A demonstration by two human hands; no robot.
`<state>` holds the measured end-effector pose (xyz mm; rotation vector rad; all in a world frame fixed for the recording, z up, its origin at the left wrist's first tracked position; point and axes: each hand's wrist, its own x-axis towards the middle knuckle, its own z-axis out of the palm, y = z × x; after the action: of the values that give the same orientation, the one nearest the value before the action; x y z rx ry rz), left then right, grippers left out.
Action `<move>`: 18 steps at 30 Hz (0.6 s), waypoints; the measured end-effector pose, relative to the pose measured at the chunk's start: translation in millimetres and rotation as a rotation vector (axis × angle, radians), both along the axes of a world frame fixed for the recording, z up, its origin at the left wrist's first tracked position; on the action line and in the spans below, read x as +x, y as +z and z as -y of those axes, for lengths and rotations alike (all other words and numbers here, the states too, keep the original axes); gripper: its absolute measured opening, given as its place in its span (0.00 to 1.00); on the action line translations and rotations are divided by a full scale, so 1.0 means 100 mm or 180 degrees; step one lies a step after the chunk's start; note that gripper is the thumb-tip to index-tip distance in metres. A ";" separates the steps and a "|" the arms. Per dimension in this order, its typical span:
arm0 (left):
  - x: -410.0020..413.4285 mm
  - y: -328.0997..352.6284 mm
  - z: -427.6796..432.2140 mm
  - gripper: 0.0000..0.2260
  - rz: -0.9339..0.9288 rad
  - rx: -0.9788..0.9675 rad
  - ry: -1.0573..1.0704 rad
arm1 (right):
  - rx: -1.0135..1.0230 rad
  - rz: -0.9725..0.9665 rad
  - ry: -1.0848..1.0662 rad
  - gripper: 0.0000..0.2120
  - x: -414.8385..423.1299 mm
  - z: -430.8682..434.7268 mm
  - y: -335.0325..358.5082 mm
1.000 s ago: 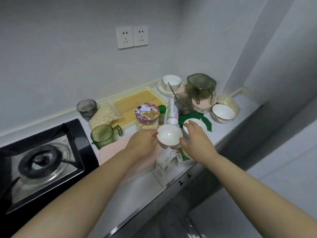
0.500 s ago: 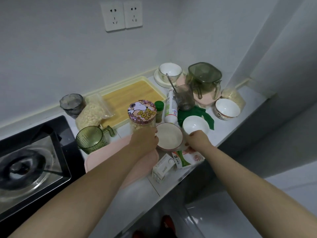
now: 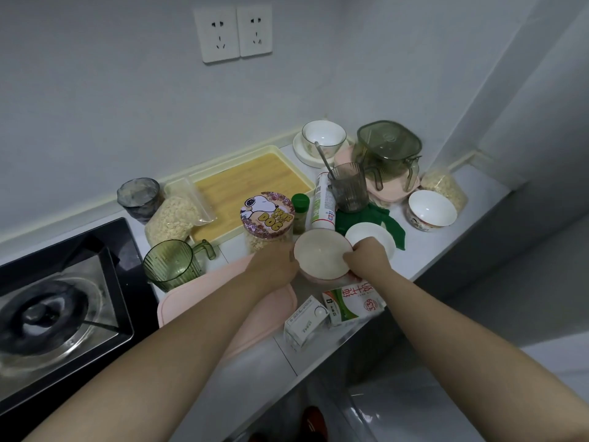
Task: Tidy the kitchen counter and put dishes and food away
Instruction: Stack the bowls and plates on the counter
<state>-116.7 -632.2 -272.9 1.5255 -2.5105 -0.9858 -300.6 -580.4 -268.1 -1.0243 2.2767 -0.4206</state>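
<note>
A wide bowl (image 3: 320, 253), white inside and pink outside, sits near the counter's front edge. My left hand (image 3: 274, 266) holds its left rim. My right hand (image 3: 366, 260) is curled at its right rim, thumb on the edge and fingers underneath. The back of this hand hides the near rim of a smaller white bowl (image 3: 374, 236), which rests on a green cloth (image 3: 393, 228). I cannot tell whether my right hand also touches that small bowl.
Close around the bowls stand a cartoon-lidded jar (image 3: 267, 215), a green mug (image 3: 172, 263), a pink mat (image 3: 197, 298), and two cartons (image 3: 353, 301) (image 3: 306, 323). Farther back are a tray (image 3: 251, 186), a grey cup with a spoon (image 3: 347, 189), a green lidded container (image 3: 387, 151) and a patterned bowl (image 3: 432, 212). The stove (image 3: 47, 314) is at left.
My right hand went to the small white bowl half a second ago and now closes on the wide bowl's right rim. My left hand stays on the left rim.
</note>
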 end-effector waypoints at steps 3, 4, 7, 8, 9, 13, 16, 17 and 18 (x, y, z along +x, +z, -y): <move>-0.08 0.10 -0.02 0.08 -0.0591 0.0145 0.0313 | -0.0193 0.0039 0.0007 0.12 -0.11 0.00 0.20; -0.12 0.13 -0.02 0.08 -0.0950 0.0500 0.0522 | -0.0259 0.0088 0.0001 0.11 -0.14 -0.01 0.26; -0.22 0.26 -0.07 0.11 -0.2128 0.2459 0.1261 | -0.0391 0.0280 -0.0108 0.09 -0.21 -0.04 0.40; -0.24 0.28 -0.07 0.11 -0.2383 0.2849 0.1365 | -0.0410 0.0333 -0.0131 0.08 -0.22 -0.05 0.43; -0.26 0.27 -0.07 0.12 -0.2512 0.3038 0.1382 | -0.0416 0.0358 -0.0135 0.08 -0.24 -0.08 0.46; -0.33 0.25 -0.10 0.10 -0.2590 0.3142 0.1430 | -0.0399 0.0369 -0.0102 0.07 -0.30 -0.13 0.47; -0.40 0.25 -0.10 0.10 -0.2615 0.3080 0.1619 | -0.0469 0.0465 -0.0105 0.08 -0.35 -0.16 0.42; -0.41 0.26 -0.09 0.10 -0.2712 0.3076 0.1703 | -0.0573 0.0559 -0.0179 0.10 -0.36 -0.16 0.41; -0.43 0.26 -0.07 0.11 -0.2825 0.3081 0.1806 | -0.0684 0.0679 -0.0365 0.12 -0.39 -0.15 0.37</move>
<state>-159.2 -624.9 -246.8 1.2856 -0.9276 -2.2082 -339.8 -565.2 -230.7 -0.9049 2.1366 -0.7985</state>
